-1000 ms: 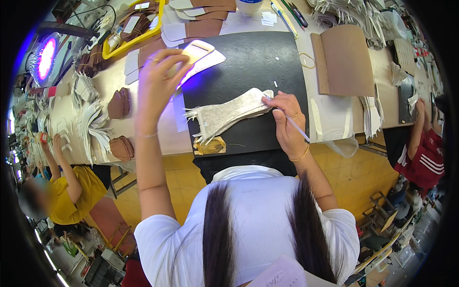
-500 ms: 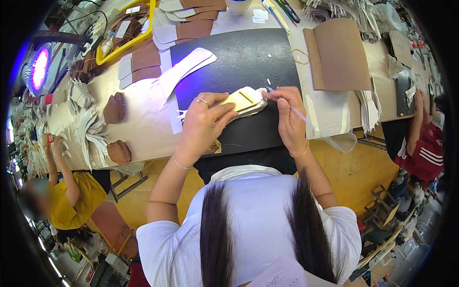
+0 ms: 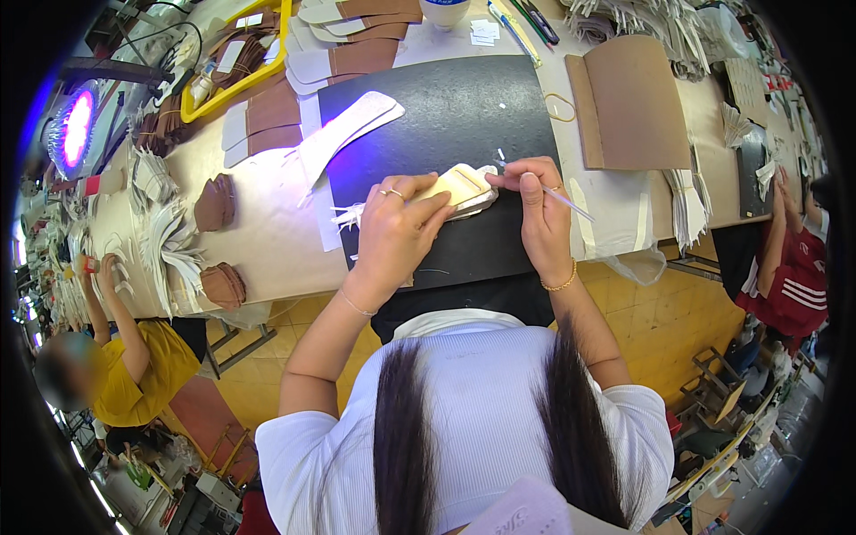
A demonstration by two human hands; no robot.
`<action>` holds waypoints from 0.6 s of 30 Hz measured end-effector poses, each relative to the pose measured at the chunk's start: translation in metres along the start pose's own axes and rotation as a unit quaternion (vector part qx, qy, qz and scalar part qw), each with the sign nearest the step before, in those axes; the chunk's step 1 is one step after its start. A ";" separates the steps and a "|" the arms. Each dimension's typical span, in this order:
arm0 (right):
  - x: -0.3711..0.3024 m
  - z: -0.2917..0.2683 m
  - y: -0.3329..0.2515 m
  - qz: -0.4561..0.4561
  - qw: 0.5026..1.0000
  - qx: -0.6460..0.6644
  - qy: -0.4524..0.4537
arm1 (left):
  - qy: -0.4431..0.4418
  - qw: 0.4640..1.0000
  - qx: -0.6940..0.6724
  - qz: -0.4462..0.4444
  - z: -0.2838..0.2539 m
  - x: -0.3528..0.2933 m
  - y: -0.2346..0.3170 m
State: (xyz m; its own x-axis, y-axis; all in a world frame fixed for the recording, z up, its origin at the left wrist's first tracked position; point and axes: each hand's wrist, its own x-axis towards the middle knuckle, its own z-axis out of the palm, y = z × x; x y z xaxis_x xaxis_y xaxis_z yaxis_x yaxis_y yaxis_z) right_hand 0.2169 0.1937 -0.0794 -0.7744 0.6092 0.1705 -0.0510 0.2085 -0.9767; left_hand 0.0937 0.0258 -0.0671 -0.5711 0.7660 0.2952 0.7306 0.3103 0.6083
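Note:
My left hand (image 3: 399, 221) is closed on a pale yellow plate (image 3: 465, 180) with a narrow slot in it. Under the plate lies a stack of white strips (image 3: 477, 207), whose thin ends stick out left of the hand. My right hand (image 3: 540, 207) pinches a thin clear stick (image 3: 571, 205), like a pen refill, and its fingertips are at the plate's right end. Both hands work over a black mat (image 3: 446, 98). Another bundle of white strips (image 3: 352, 125) rests across the mat's left edge.
Brown and white pieces (image 3: 357, 58) overlap at the back left beside a yellow basket (image 3: 235, 87). A brown folder-like board (image 3: 635, 107) lies right of the mat. A lit round lamp (image 3: 76, 129) stands far left. Co-workers sit at both sides, one in a yellow shirt (image 3: 147, 370).
My left hand and the yellow plate have shifted slightly to the right, toward my right hand. The right fingers have tilted a little, with the clear stick still pinched.

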 end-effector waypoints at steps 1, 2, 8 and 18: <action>0.000 -0.001 0.002 0.000 1.000 -0.006 -0.005 | 0.001 1.000 0.006 0.000 0.001 -0.001 0.001; 0.001 -0.002 0.003 0.001 1.000 -0.012 -0.010 | 0.002 1.000 0.011 0.000 0.001 -0.001 0.001; 0.013 -0.007 -0.004 -0.075 0.983 -0.154 -0.073 | 0.004 1.000 0.017 0.022 0.003 0.000 0.000; 0.029 -0.004 -0.010 -0.187 0.943 -0.242 -0.131 | 0.013 0.999 0.023 0.033 0.004 0.000 0.001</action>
State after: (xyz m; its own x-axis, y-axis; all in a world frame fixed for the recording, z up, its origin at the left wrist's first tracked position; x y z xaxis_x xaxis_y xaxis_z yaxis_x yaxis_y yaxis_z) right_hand 0.1971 0.2120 -0.0638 -0.8916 0.2283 0.3911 -0.1060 0.7344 -0.6704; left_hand 0.0959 0.0288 -0.0689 -0.5300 0.7714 0.3521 0.7829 0.2856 0.5527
